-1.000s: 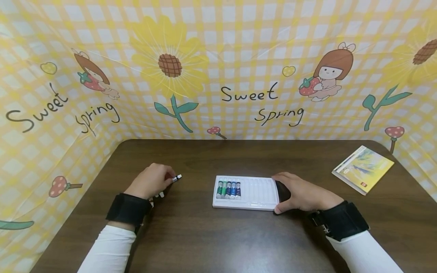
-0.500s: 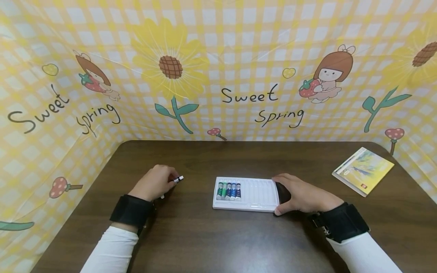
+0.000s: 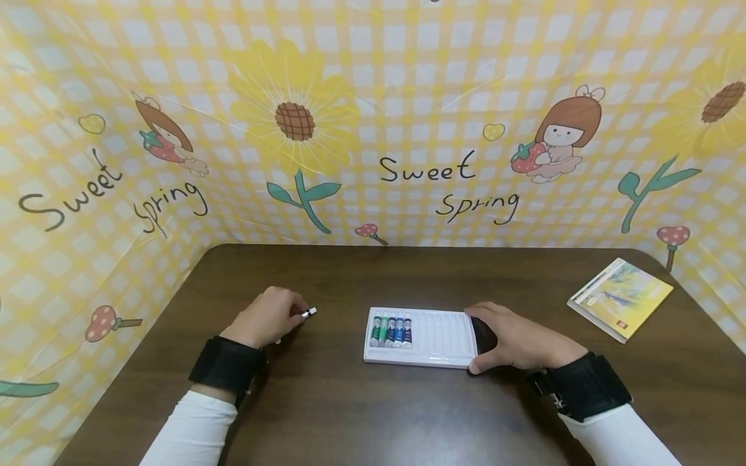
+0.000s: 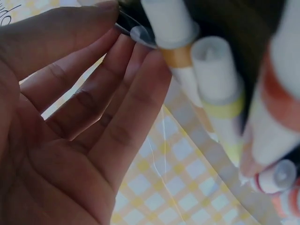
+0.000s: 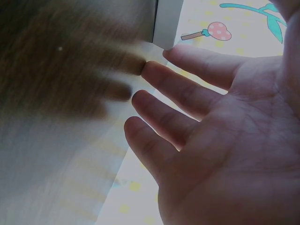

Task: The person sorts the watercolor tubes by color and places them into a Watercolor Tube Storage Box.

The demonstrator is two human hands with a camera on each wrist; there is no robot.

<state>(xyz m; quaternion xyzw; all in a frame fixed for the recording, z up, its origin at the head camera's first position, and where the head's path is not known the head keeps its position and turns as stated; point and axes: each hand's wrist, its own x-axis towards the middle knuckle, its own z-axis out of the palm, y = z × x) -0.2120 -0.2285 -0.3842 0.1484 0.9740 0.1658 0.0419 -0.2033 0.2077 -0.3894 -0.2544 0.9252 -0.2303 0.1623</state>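
My left hand [image 3: 269,317] pinches a small paint tube [image 3: 309,312] with a white cap and a dark band between thumb and fingers, at the left of the table. In the left wrist view, several more paint tubes lie close by, among them one with a yellow band [image 4: 225,108] and one with an orange-brown band [image 4: 178,56]; the hand mostly hides them from the head view. A white plastic tray [image 3: 444,358] holds several green and blue paint tubes [image 3: 391,330] in its left slots. My right hand [image 3: 519,336] grips the tray's right end, thumb at the near corner, index finger at the far one.
A yellow illustrated box or booklet [image 3: 620,299] lies at the back right of the brown table [image 3: 350,414]. A yellow checked cloth [image 3: 419,116] stands behind the table and along its sides.
My left hand has shifted slightly to the right with the paint tube pinched, covering more of the tubes beside it. The right hand stays on the tray. The head view has tilted up slightly.
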